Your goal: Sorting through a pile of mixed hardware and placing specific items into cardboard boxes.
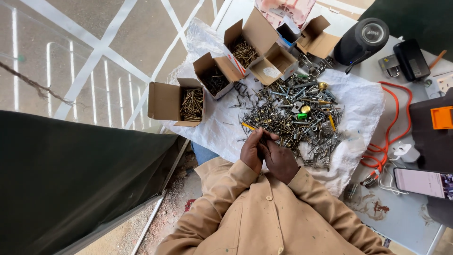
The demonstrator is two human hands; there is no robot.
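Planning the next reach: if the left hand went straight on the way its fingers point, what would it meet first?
The left hand points up-right, away from the body. First in that line looks to be the near edge of the pile of mixed screws and metal fittings on the white sack cloth. Height above the pile is unclear.

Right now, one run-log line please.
left hand and right hand: together, fingering small fasteners | grey mixed metal screw pile on white woven sack | open cardboard boxes beyond

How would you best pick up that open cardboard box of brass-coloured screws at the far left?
Probably grip the box of screws by its two long side walls, coming from above. Its top is open with flaps splayed outward, so the flaps would likely bend and spill the load.
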